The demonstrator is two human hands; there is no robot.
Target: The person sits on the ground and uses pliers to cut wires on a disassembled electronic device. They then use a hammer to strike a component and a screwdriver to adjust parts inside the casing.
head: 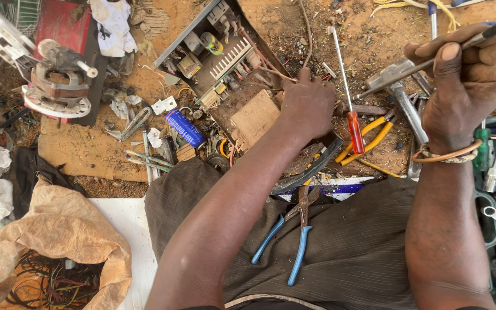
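Left hand (pixel 308 106) rests on circuit board (pixel 228 66)'s near edge.

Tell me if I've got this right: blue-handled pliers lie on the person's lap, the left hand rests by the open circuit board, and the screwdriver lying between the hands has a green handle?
Not quite. The screwdriver lying between the hands has a red handle, not green, as the head view shows. The rest holds: blue-handled pliers lie on the lap, and the left hand rests by the open circuit board.
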